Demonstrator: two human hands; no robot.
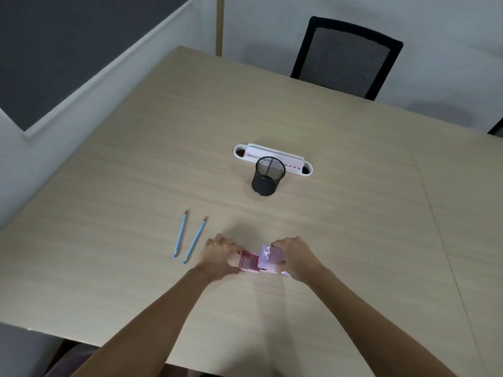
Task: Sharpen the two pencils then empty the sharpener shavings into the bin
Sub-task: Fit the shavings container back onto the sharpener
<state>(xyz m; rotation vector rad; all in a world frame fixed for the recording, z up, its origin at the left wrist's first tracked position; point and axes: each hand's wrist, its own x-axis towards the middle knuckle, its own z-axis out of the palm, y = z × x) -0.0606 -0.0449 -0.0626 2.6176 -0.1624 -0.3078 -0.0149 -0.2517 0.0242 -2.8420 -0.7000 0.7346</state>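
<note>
Both my hands hold a pink and lilac pencil sharpener low over the table. My left hand [219, 255] grips its pink drawer [248, 263], partly pulled out to the left. My right hand [295, 257] grips the lilac sharpener body [269, 258]. Two light blue pencils with red tips lie side by side to the left: the left pencil [180, 233] and the right pencil [195, 239], tips pointing away from me. A black mesh bin [268, 176] stands upright farther back, at mid table.
A white oblong holder [272, 156] lies just behind the bin. The light wood table [353, 213] stretches wide on all sides. A black mesh office chair [345, 58] stands at the far edge. A wall with a dark panel runs along the left.
</note>
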